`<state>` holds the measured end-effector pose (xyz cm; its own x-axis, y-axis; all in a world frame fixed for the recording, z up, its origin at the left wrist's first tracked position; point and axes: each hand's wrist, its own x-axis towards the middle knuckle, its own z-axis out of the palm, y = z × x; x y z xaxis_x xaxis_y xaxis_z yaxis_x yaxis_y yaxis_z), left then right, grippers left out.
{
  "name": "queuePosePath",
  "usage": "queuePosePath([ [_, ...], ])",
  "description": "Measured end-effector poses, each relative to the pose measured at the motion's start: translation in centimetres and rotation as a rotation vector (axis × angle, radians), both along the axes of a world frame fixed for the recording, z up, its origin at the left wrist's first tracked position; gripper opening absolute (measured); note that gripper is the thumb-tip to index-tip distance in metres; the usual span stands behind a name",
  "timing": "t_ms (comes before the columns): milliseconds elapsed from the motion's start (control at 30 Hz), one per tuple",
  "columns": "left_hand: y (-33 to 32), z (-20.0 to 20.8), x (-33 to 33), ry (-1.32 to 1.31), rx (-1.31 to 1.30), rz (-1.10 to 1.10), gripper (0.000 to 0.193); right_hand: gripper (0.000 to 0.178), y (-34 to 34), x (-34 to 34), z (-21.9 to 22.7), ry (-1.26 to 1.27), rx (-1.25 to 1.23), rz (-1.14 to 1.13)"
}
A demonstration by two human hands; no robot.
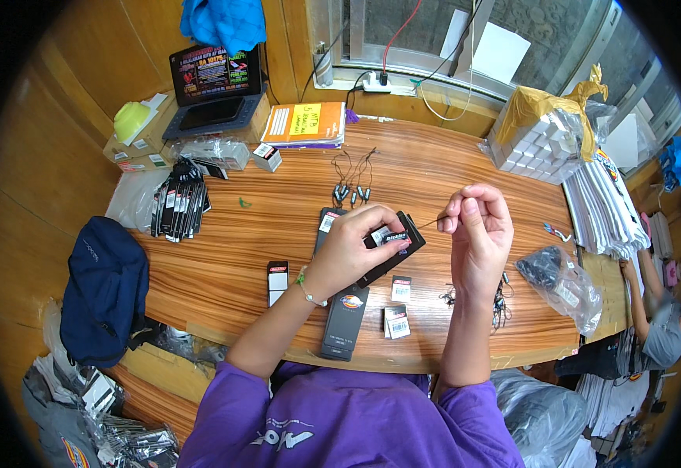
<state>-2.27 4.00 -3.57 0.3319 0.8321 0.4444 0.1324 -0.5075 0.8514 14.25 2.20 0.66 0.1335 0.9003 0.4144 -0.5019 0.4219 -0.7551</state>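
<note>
My left hand, with a beaded bracelet at the wrist, grips black hang tags over the middle of the table. A thin black string runs from them to my right hand, which pinches its end between thumb and fingertips. Beneath my left forearm and hand lie long grey tags, partly covered. Small barcode cards sit right of these, and a black tag with a white label is to their left. Hang-tag strings lie beyond my hands; another tangle is partly behind my right forearm.
Stacked black tags, a laptop and notebooks occupy the left and back. A navy bag is at the left edge. Rightward are white boxes, folded white cloth and a clear plastic bag. Another person is far right.
</note>
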Motion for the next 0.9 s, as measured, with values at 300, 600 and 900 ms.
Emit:
queuePosePath([
  [300, -0.1, 2.2, -1.0, 0.123, 0.389, 0.147, 0.018, 0.007, -0.7, 1.1, -0.9, -0.408, -0.143, 0.129],
  [600, -0.7, 2.3, -1.0, -0.017, 0.202, 0.067, 0.011, 0.009, -1.2, 0.4, -0.8, -0.468, -0.166, 0.157],
  [900, -1.1, 2.7, -0.9, -0.059, -0.03, 0.046, 0.011, 0.009, -1.7, 0.3, -0.7, -0.527, -0.156, 0.152],
])
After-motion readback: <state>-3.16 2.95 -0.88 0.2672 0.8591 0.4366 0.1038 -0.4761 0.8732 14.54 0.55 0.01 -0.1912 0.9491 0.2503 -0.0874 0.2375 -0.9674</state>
